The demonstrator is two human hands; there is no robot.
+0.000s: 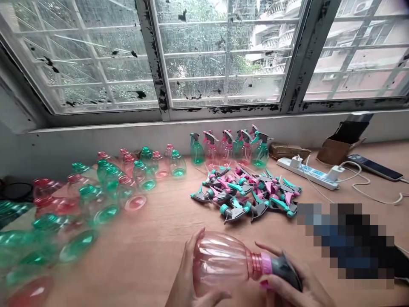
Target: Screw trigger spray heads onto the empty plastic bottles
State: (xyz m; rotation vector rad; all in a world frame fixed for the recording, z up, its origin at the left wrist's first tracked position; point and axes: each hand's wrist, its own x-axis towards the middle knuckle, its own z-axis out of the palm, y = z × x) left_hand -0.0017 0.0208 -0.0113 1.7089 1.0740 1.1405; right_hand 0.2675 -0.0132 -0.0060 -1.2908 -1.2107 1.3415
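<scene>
A clear pink bottle [223, 260] lies on its side above the front of the table, its neck pointing right. My left hand [188, 273] is wrapped round the bottle's base. At the neck, my right hand [287, 281] holds a grey spray head [286, 268] with a pink collar [266, 263]. The collar sits against the threaded neck; how tightly it is seated cannot be seen. Beyond my hands lies a heap of loose grey, pink and teal spray heads [246, 192].
Several open pink and green bottles [102, 209] stand at the left. Several bottles with spray heads [226, 149] stand by the wall. A power strip [306, 172], a cardboard box [337, 147], a phone [375, 167] and a blurred-out object [354, 243] are at the right.
</scene>
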